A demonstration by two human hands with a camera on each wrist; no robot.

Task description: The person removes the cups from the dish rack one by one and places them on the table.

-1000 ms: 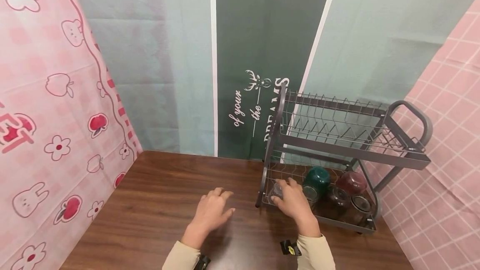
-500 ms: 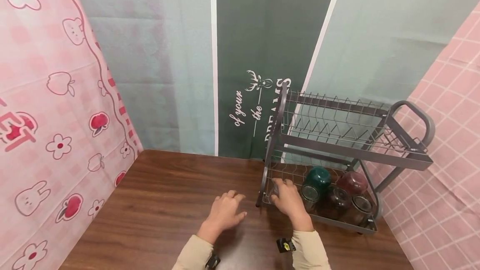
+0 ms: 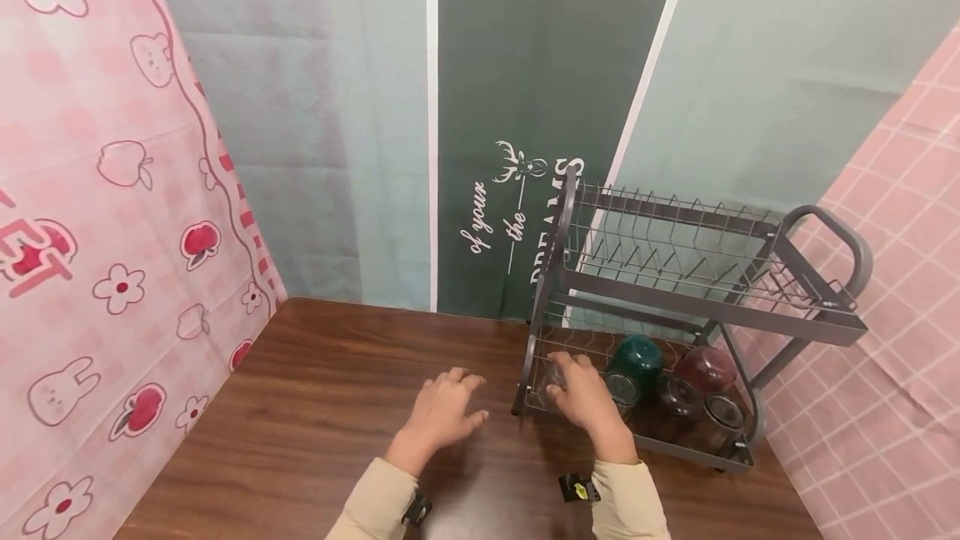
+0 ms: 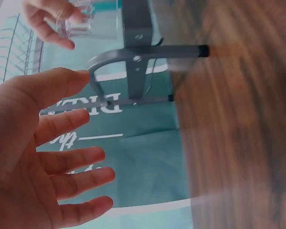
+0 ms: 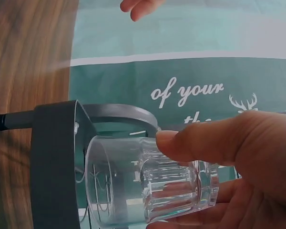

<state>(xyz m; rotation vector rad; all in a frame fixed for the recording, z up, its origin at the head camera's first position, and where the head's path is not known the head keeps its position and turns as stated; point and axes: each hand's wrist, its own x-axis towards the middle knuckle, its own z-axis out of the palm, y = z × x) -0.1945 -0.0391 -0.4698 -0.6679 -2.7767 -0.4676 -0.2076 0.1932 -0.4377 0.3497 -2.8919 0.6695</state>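
Observation:
A clear drinking glass (image 5: 119, 181) with a ridged lower part stands upside down at the left end of the rack's lower tier. My right hand (image 3: 585, 394) is around it, thumb in front and fingers behind; in the right wrist view the thumb (image 5: 195, 140) lies at the ridged side. From the left wrist, fingers of that hand (image 4: 43, 21) show near the base of the glass. My left hand (image 3: 444, 411) hovers over the brown table left of the rack, holding nothing. Its fingers (image 4: 81, 183) are spread in the left wrist view.
The two-tier grey dish rack (image 3: 705, 298) stands on the table's right side. Its lower tier also holds a teal glass (image 3: 637, 361), a reddish glass (image 3: 707, 367) and several clear glasses. Curtains hang behind and at both sides of the wooden table (image 3: 315, 407).
My left hand moved right, then slightly back up and left. My right hand stayed at the clear glass, its thumb and index finger now a little further apart.

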